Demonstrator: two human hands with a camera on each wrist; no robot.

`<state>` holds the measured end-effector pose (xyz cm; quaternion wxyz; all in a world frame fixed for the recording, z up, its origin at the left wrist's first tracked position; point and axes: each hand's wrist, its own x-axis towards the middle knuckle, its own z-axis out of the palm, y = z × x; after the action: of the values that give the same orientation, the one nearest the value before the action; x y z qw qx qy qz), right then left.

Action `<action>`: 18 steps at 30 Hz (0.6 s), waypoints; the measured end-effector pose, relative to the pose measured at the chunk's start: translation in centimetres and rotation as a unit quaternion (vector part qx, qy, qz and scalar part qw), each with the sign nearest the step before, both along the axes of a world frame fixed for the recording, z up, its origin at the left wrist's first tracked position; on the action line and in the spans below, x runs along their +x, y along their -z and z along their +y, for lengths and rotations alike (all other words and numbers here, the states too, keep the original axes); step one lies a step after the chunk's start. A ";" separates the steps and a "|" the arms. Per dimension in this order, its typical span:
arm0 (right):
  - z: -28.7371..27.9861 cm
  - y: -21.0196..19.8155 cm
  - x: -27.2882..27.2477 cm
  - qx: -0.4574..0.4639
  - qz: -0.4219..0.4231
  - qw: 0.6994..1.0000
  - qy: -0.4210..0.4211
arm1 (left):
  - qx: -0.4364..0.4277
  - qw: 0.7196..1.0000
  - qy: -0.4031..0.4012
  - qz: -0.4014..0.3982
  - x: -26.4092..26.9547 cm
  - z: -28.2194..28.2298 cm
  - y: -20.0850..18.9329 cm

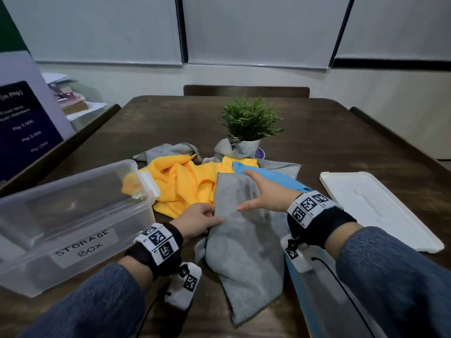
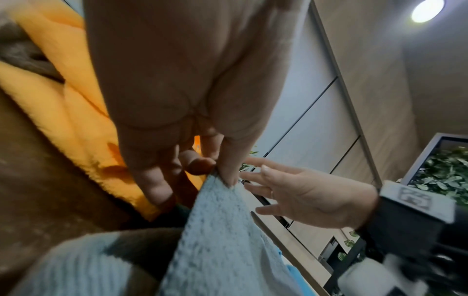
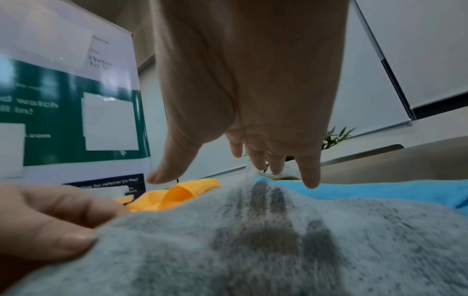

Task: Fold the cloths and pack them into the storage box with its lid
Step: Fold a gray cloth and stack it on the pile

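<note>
A grey cloth [image 1: 246, 242] lies folded lengthwise on the table in front of me. My left hand [image 1: 202, 220] pinches its left edge [image 2: 217, 180] between thumb and fingers. My right hand [image 1: 263, 193] hovers flat just above the cloth's upper part [image 3: 291, 230], fingers straight and spread, casting a shadow on it. Behind lie a crumpled yellow cloth [image 1: 185, 184], a blue cloth [image 1: 280, 181] and more grey cloths [image 1: 170, 150]. The clear storage box [image 1: 70, 220] stands at the left, with nothing inside. Its white lid [image 1: 375, 208] lies flat at the right.
A potted green plant [image 1: 249, 123] stands behind the cloths mid-table. A leaning sign board [image 1: 26, 118] is at the far left. A chair back [image 1: 246, 91] shows past the table's far edge. Another blue item [image 1: 300, 296] lies under my right wrist.
</note>
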<state>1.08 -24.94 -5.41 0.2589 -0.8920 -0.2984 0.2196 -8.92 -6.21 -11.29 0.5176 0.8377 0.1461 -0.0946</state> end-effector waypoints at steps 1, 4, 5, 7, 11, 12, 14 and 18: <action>0.7 0.3 0.6 0.001 -0.001 1.000 0.001 | -0.006 1.000 0.017 -0.004 0.0 0.3 -0.2; 2.2 1.2 2.3 0.007 0.014 1.000 0.024 | -0.039 0.998 0.053 -0.007 0.1 1.3 -0.3; 2.6 1.6 2.7 0.009 0.022 0.999 0.032 | -0.054 0.997 0.056 -0.011 0.1 1.5 -0.3; 3.2 2.6 3.3 0.013 0.026 0.998 0.049 | -0.061 0.996 0.061 -0.027 0.1 1.6 -0.2; 3.6 3.8 3.8 0.024 -0.004 0.997 0.072 | -0.090 0.992 0.068 -0.063 0.0 1.4 -0.3; 3.4 3.9 3.8 0.035 -0.002 0.997 0.071 | -0.074 0.992 0.070 -0.078 -0.1 1.4 -0.5; 2.9 3.7 3.7 0.067 -0.015 0.995 0.079 | -0.020 0.993 0.058 -0.105 -0.3 1.4 -1.3; 0.9 1.2 3.4 0.192 -0.008 0.975 0.107 | -0.006 0.994 0.019 -0.109 -1.8 1.8 -3.5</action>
<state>4.46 -24.09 -6.56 0.4454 -0.8540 -0.2397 0.1219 -10.76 -4.38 -7.83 0.5335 0.8426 0.0723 -0.0131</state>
